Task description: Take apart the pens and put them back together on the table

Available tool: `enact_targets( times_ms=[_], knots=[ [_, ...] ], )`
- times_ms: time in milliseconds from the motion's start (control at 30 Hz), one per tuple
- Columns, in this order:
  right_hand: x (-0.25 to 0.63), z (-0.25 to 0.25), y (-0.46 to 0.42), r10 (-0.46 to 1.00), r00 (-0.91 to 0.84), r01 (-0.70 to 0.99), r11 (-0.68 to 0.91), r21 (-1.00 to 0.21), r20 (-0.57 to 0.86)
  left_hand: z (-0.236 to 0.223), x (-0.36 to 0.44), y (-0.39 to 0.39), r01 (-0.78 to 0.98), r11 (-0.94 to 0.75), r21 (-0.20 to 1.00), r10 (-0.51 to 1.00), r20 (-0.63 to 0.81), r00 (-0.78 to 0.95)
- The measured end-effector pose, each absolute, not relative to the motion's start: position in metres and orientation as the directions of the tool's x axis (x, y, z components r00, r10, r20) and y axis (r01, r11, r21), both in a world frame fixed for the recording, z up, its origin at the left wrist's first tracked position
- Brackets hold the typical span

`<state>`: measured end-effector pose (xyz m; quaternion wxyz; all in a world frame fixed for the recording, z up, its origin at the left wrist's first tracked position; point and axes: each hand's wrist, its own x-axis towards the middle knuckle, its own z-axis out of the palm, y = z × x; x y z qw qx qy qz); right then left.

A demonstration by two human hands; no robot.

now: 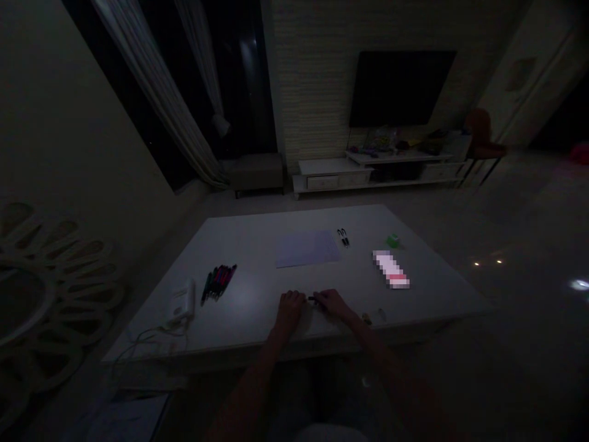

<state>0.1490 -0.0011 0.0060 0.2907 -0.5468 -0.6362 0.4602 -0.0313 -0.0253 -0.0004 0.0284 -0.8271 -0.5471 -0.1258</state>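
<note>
Two hands lie at the near edge of the surface [248, 258]: the right hand [332, 304] clenches a small black object [314, 299] in its grip, and the left hand [291, 309], just beside it, is curled, its grip unclear. A pen bundle [219, 282] lies toward the left edge, paper [307, 248] and two pens [343, 237] toward the far edge, and a green object [392, 240] and blurred packet [390, 269] toward the right edge.

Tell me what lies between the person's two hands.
In the head view, a small dark object, too dim to identify, pokes out from the right hand toward the left hand.
</note>
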Motion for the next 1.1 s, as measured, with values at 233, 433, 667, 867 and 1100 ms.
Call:
enact_targets(
  times_ms=[233, 433, 667, 867, 1100],
  knots=[
    [0.144, 0.009, -0.004, 0.984, -0.173, 0.337, 0.089, -0.937, 0.031, 0.0, -0.032, -0.027, 0.914, -0.384, 0.128, 0.906, 0.242, 0.347],
    [0.146, 0.014, 0.003, 0.975, -0.223, 0.347, 0.076, -0.935, -0.003, -0.001, -0.031, -0.027, 0.924, -0.361, 0.124, 0.912, 0.254, 0.322],
    [0.15, 0.009, 0.003, 0.972, -0.229, 0.324, 0.029, -0.946, -0.049, 0.001, -0.031, -0.028, 0.919, -0.373, 0.127, 0.91, 0.241, 0.337],
    [0.151, 0.005, 0.003, 0.964, -0.242, 0.32, -0.023, -0.947, -0.105, 0.004, -0.029, -0.031, 0.919, -0.379, 0.105, 0.914, 0.199, 0.354],
    [0.148, 0.004, -0.002, 0.961, -0.245, 0.338, -0.039, -0.94, -0.128, -0.003, -0.03, -0.032, 0.914, -0.394, 0.102, 0.908, 0.2, 0.369]
  ],
)
